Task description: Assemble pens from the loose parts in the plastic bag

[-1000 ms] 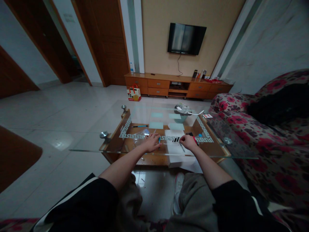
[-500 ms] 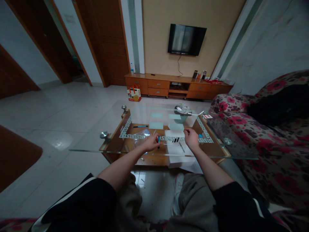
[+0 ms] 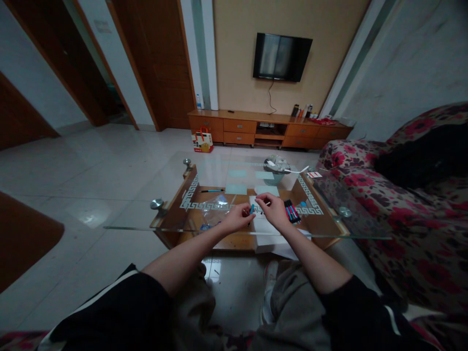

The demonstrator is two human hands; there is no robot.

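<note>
Over the glass table, my left hand [image 3: 237, 218] pinches a blue pen barrel [image 3: 252, 209] that stands roughly upright between thumb and fingers. Close on its right, my right hand [image 3: 273, 210] has thumb and fingertips pressed together just above the barrel's top; whatever is between them is too small to make out. Beside the right hand lies a row of pens [image 3: 292, 212] with black, blue and pink parts. Another blue and black pen [image 3: 212, 190] lies farther off on the left. Some small dark pieces between the hands are mostly hidden.
The glass tabletop [image 3: 127, 227] has a sharp front edge. A clear plastic bag [image 3: 215, 208] lies left of my hands, white paper [image 3: 265, 239] below them. A bin with a bag [image 3: 277, 168] shows at the back. A flowered sofa [image 3: 420, 219] stands on the right.
My right hand has moved left, up to my left hand, uncovering the row of pens. My left hand has shifted slightly right, still with the blue barrel.
</note>
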